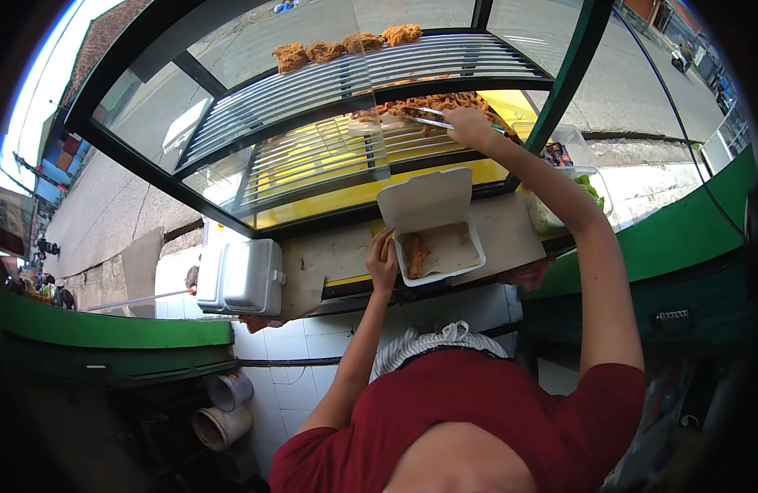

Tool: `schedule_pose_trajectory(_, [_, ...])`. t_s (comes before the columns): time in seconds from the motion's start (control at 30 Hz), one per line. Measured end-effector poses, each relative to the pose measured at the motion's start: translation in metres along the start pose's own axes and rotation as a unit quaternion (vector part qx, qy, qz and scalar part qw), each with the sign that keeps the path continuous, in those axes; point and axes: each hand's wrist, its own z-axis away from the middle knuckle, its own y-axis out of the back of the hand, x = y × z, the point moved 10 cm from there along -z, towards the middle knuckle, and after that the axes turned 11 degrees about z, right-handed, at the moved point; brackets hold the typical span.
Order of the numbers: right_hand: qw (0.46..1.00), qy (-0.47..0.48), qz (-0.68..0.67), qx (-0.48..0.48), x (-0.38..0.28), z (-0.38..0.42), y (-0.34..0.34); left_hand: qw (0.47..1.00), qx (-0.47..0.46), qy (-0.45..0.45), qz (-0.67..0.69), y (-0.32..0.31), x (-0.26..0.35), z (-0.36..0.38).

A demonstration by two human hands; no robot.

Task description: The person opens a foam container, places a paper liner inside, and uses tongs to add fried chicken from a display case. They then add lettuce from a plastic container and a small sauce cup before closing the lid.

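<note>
My right hand (pixel 471 128) is closed around metal tongs (pixel 428 112), reaching into the glass display case. The tips of the tongs are at a heap of fried pieces (pixel 461 102) on the lower rack. My left hand (pixel 382 261) grips the left side of an open white foam box (pixel 469 256) on the counter. The lid of the box (pixel 428 197) stands raised toward the case. Inside, on a brown paper liner (pixel 449 246), lies a fried piece (pixel 417 256).
Several fried chicken pieces (pixel 324 52) sit on the upper rack (pixel 444 57). Closed foam boxes (pixel 251 275) are stacked at the left of the counter. A clear tub with greens (pixel 591 191) stands at the right. Dark frame posts (pixel 572 74) border the case opening.
</note>
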Motion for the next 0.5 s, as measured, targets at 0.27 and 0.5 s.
schedule_pose_trajectory(0.27, [0.989, 0.025, 0.112, 0.094, 0.001, 0.026, 0.018, 1.0, 0.005, -0.011, -0.017, 0.0, 0.001, 0.0])
schedule_pose_trajectory(0.5, [0.976, 0.073, 0.134, 0.156, 0.007, 0.079, 0.046, 1.0, 0.026, 0.002, 0.01, 0.002, -0.005, 0.001])
